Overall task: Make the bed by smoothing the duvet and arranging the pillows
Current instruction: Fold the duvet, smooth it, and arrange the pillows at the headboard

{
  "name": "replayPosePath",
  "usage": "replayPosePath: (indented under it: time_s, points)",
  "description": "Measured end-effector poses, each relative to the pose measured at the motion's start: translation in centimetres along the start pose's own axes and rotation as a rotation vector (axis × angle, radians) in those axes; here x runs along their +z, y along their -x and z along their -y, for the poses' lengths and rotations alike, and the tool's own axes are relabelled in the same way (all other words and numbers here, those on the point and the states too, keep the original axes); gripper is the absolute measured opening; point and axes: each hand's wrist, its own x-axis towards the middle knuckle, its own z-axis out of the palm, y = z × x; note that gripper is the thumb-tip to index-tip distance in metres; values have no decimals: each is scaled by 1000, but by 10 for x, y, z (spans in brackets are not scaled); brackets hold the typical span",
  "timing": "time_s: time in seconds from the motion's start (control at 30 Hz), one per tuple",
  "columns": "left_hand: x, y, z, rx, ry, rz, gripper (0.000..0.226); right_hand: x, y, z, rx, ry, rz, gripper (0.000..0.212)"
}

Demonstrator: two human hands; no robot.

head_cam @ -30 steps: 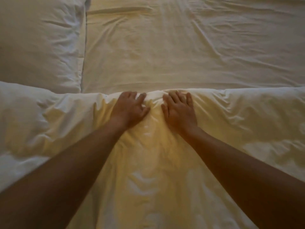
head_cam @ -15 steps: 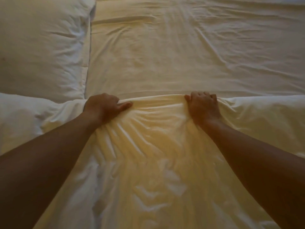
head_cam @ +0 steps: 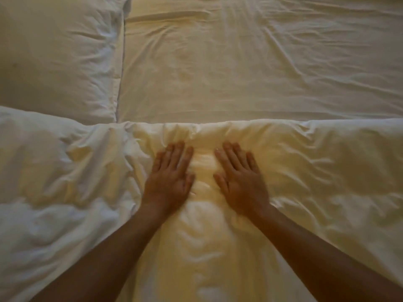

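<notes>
The plump white fabric pillow (head_cam: 58, 55) is lying far left, clear of the work, while the puffy, creased cream-white duvet (head_cam: 316, 182) is covering the near half, its far edge being pressed flat under the left hand (head_cam: 169, 179) and right hand (head_cam: 242, 182), both released, fingers straight, grasping nothing.

left hand (head_cam: 169, 182), right hand (head_cam: 242, 182) flat on duvet (head_cam: 327, 171)

Duvet (head_cam: 316, 171) soft matt cloth, crumpled; pillow (head_cam: 58, 55) and sheet (head_cam: 239, 68) creased cloth
</notes>
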Motion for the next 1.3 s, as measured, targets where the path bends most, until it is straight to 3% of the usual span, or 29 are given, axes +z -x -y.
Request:
replayPosePath:
  time_s: [0.13, 0.23, 0.3, 0.37, 0.47, 0.53, 0.6, 0.7, 0.93, 1.13, 1.3]
  points:
    - [-1, 12, 35, -192, -82, -9, 65, 6, 20, -27, 270, 71, -1, 72]
    - [-20, 17, 0, -392, 54, -95, 66, -4, 36, 8, 342, -125, -40, 71]
    - [-26, 39, -21, -311, 166, -47, 65, -4, 62, 34, 195, -173, 2, 67]
    - [-20, 78, -18, -172, 108, 46, 62, 5, 95, 35, 94, -91, 85, 66]
    - [-14, 131, 18, -185, -46, 126, 60, 13, 132, -3, 279, 35, 115, 70]
    - [-26, 154, 31, -220, -62, 115, 60, 4, 147, -18, 429, 15, 133, 75]
    - [-50, 172, 29, -210, -7, 71, 58, -11, 158, -12, 439, -68, 122, 77]
    - [-92, 210, 16, -256, 111, -40, 55, -39, 176, 29, 342, -290, 132, 70]
    - [-179, 312, 5, -743, 344, -398, 49, -109, 191, 170, 146, -681, 159, 60]
    - [-216, 369, 53, -1173, 470, -660, 62, -150, 161, 287, -141, -693, 179, 50]
    - [-218, 391, 118, -1306, 734, -708, 77, -160, 128, 393, -369, -628, 167, 49]
